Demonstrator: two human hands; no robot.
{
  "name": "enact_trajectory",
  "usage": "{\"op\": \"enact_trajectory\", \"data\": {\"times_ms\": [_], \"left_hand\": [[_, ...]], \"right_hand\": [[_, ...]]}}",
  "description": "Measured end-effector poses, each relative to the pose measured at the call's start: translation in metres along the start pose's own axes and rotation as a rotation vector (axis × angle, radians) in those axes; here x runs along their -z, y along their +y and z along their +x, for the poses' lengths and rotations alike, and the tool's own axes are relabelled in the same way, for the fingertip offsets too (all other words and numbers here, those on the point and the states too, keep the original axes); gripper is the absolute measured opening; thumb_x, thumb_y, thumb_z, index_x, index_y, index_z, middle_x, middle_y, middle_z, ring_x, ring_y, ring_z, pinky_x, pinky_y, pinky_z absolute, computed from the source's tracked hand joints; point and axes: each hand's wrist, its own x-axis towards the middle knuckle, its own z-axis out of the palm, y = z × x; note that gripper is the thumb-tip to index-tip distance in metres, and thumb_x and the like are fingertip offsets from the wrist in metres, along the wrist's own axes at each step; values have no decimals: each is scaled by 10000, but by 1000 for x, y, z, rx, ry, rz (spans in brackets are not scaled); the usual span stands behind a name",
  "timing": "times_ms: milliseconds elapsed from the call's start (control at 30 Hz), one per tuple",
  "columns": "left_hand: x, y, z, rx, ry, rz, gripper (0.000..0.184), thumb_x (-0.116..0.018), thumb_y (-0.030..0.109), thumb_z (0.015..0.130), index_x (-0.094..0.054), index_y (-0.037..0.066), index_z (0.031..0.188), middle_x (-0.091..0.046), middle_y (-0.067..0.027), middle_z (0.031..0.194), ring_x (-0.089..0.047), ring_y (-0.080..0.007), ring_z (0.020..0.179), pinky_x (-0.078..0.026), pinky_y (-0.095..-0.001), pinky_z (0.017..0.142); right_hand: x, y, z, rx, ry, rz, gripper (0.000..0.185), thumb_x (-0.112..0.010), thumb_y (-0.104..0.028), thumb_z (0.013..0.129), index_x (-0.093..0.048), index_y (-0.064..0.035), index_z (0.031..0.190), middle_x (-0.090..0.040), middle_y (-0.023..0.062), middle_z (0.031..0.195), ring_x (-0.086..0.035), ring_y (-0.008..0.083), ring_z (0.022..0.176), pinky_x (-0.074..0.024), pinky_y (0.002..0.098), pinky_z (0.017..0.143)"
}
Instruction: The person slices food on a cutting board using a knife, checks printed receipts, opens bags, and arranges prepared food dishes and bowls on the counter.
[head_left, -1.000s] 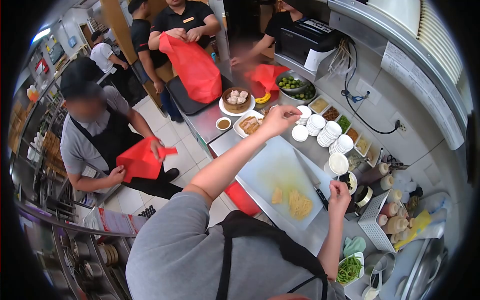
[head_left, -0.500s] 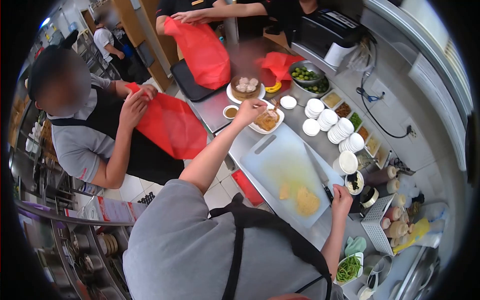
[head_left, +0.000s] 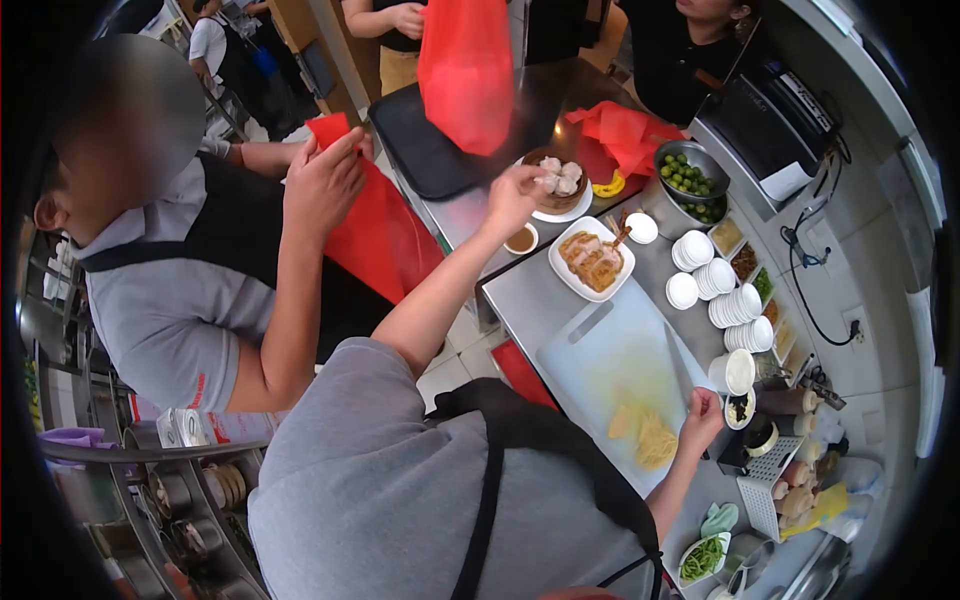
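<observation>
My left hand (head_left: pixel 513 200) reaches over the near side of a round bamboo steamer (head_left: pixel 548 203) of dumplings (head_left: pixel 560 178). Its fingers are drawn together; what they hold, if anything, is hidden. Below it stands a white plate (head_left: pixel 597 293) with sliced, browned meat (head_left: pixel 592 260). A small cup of brown sauce (head_left: pixel 521 238) sits to the plate's left. My right hand (head_left: pixel 703 420) is closed around the handle end of a knife (head_left: pixel 684 362), whose blade lies along the right edge of a white cutting board (head_left: pixel 575 362). Yellowish food pieces (head_left: pixel 655 442) rest on the board near that hand.
At left a co-worker holds a red bag (head_left: pixel 375 235); another person holds a red bag (head_left: pixel 467 75) over a black tray (head_left: pixel 425 150). Stacked white lids (head_left: pixel 735 305), a bowl of green citrus (head_left: pixel 685 175) and a bottle basket (head_left: pixel 765 490) line the right side.
My left hand has moved from above the meat plate toward the steamer. My right hand now covers the knife handle, which showed beside it before. The far red bag has been lowered, and the view has shifted.
</observation>
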Motion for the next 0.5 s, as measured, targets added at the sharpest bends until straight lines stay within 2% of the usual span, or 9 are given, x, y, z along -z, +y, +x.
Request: {"op": "enact_trajectory", "data": {"times_ms": [33,100,167,233,300,333,400,433,500], "left_hand": [[10,-3,-4,-109,155,138,246,-640,101,713,-610,11,940,-579,-157,999,-552,-250,966,-432,-338,813],[36,1,-24,-257,373,346,375,-642,116,702,-549,38,1056,-447,-189,1187,-407,-328,1133,-336,-387,931],[67,-4,-49,-286,565,526,475,-647,151,710,-481,50,1143,-349,-186,1282,-322,-357,1190,-269,-426,976],[98,-27,-65,-184,792,747,508,-669,177,706,-479,55,1162,-279,-223,1302,-312,-370,1181,-276,-415,977],[125,-48,-60,52,987,963,507,-680,209,697,-484,58,1139,-402,-184,1241,-382,-338,1138,-303,-450,941],[140,-61,-60,47,988,964,507,-680,209,697,-484,58,1139,-402,-184,1241,-382,-338,1138,-303,-450,941],[158,-70,-55,321,630,917,369,-683,217,692,-557,39,990,-573,-136,1002,-519,-306,961,-392,-440,824],[157,-67,-56,310,635,910,369,-683,217,692,-557,39,990,-573,-136,1002,-519,-306,961,-392,-440,824],[155,-56,-69,215,399,888,265,-693,216,677,-589,20,823,-599,-111,750,-572,-289,747,-438,-401,673]], "right_hand": [[1,0,1,0,-12,-7,145,-626,-115,766,-573,12,720,-536,57,569,-473,121,503,-383,269,481],[8,-8,8,-158,-124,-101,142,-610,-119,790,-566,2,729,-511,38,566,-434,84,503,-361,251,472],[17,-9,13,-142,-113,-97,147,-606,-122,796,-562,3,732,-499,34,562,-423,75,503,-355,246,470],[22,-3,19,-127,-91,-83,151,-603,-125,802,-558,3,735,-488,30,558,-411,65,503,-349,240,468],[25,7,21,-21,-97,-35,147,-608,-117,796,-554,8,742,-507,35,578,-428,75,515,-363,240,479],[26,5,20,-23,-96,-32,147,-608,-117,796,-554,8,742,-507,35,578,-428,75,515,-363,240,479],[24,-7,25,87,-148,-21,123,-604,-99,793,-559,10,758,-527,41,607,-449,87,535,-382,241,501],[21,-11,27,91,-135,-17,123,-604,-99,793,-559,10,758,-527,41,607,-449,87,535,-382,241,501],[11,-21,30,105,-200,31,97,-594,-80,793,-566,10,772,-538,50,628,-473,101,551,-400,246,525]]}}
